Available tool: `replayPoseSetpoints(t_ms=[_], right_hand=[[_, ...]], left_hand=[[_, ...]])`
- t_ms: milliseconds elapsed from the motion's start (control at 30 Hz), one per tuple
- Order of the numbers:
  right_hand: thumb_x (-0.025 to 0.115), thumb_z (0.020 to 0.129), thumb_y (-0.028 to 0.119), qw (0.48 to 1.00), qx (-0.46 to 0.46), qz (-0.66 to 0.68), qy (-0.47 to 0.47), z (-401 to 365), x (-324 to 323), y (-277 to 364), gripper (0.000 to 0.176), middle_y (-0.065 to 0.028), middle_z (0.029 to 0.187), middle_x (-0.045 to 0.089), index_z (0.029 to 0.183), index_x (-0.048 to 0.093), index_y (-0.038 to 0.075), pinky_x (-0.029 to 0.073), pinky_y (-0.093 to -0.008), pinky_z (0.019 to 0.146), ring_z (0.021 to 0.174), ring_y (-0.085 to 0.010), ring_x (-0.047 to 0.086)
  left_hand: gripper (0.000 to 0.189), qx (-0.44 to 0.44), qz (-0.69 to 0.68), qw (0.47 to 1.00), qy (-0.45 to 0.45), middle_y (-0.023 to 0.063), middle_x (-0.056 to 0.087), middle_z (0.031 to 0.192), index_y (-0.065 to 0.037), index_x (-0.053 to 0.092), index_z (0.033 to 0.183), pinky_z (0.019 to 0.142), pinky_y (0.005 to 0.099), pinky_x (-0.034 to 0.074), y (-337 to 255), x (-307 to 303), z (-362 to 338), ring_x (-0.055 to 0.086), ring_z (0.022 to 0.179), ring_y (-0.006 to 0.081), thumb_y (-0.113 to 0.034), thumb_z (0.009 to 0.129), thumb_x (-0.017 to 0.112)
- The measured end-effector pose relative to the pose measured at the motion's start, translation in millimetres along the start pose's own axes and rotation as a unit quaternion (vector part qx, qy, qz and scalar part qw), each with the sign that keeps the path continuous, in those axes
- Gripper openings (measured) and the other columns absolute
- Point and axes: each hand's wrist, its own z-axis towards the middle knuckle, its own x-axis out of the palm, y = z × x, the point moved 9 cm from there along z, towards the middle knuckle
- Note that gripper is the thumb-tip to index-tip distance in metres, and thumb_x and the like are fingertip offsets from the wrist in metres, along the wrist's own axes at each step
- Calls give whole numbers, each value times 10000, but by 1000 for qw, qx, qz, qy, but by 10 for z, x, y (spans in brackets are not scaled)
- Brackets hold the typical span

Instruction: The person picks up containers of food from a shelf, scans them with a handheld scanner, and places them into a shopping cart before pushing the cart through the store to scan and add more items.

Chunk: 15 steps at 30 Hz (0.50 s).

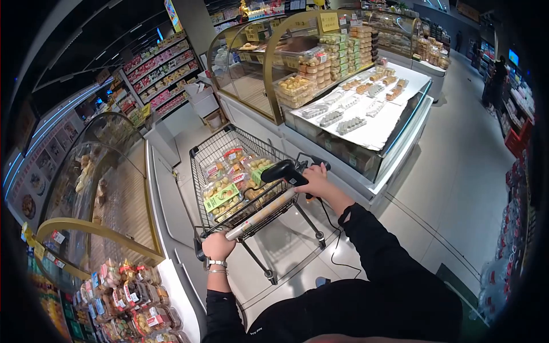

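Note:
My left hand (219,246), with a watch and bracelet at the wrist, is closed around the left end of the shopping cart's handle (260,215). At the opposite end, my right hand (314,182) is curled over the handle's black corner. A black device (280,172) with a small white code label sits against its fingers; a black cable hangs below. Inside the wire shopping cart (197,168) lie several clear plastic boxes of round, yellowish baked goods (220,193), some with green or red labels.
Ahead right, a white display counter (394,97) bears clear trays and stacked pastry boxes (297,88). A curved glass case (108,183) stands close on the left, with packaged goods (134,297) at its near end. Bottled drinks (497,274) line the right. People (496,80) stand farther down the aisle.

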Motion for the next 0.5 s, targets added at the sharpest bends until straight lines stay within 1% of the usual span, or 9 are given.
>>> replayPoseSetpoints(t_ms=[33,200,267,300,333,400,433,467,500], right_hand=[[615,582,582,1000,-8,0,3,135,14,-26,569,-53,1045,549,955,687,159,15,-543,1056,1196,-300,332],[617,581,579,999,-37,-1,23,772,101,-92,576,-54,1052,546,970,681,159,10,-545,1057,1195,-298,330],[623,576,578,999,-39,9,19,997,154,-124,577,-50,1050,547,967,682,158,3,-541,1059,1193,-297,331],[637,583,581,999,-54,-4,-8,1138,159,-126,599,-38,1011,551,951,668,109,19,-546,1050,1171,-277,357],[637,583,581,998,-67,-4,-6,1322,194,-147,599,-38,1011,551,951,668,109,19,-546,1050,1171,-277,357],[635,586,586,999,-51,1,9,1557,210,-148,621,-43,1026,551,960,657,91,25,-550,1049,1176,-284,357],[634,587,588,998,-59,5,-4,1708,243,-173,644,-47,1037,552,976,643,76,32,-551,1048,1172,-290,361],[622,588,582,997,-70,8,-30,1891,304,-223,590,-43,1017,556,954,675,121,-6,-558,1038,1146,-284,367],[629,584,576,997,-72,10,-19,2023,317,-226,593,-43,1014,558,957,672,118,1,-556,1039,1139,-280,374]], left_hand=[[265,3,-2,1000,-9,93,655,718,-192,691,828,606,382,507,0,4,135,638,689,281,-358,636,614],[230,-12,-7,999,-49,89,646,673,-173,693,750,570,371,500,-7,19,741,632,643,279,-336,612,609],[226,-10,-18,998,-54,91,643,660,-165,695,737,567,371,499,-13,71,932,630,633,281,-331,609,609],[226,-12,-16,998,-55,91,643,660,-162,695,735,567,373,498,-9,85,1072,631,633,280,-329,609,609],[227,-14,-13,998,-55,90,643,659,-159,696,733,567,374,498,-5,109,1217,631,634,279,-327,609,609],[232,-28,-25,998,-58,91,641,656,-156,696,735,567,376,498,25,128,1454,629,631,281,-328,604,612],[238,-27,-22,998,-57,93,640,657,-155,696,740,567,378,497,17,122,1591,628,628,284,-329,599,616],[244,-25,-19,998,-56,94,640,657,-154,696,745,566,379,497,31,133,1721,626,625,286,-331,594,619],[259,-18,-13,998,-55,91,635,649,-154,695,753,552,375,493,43,193,1863,623,612,281,-336,582,626]])
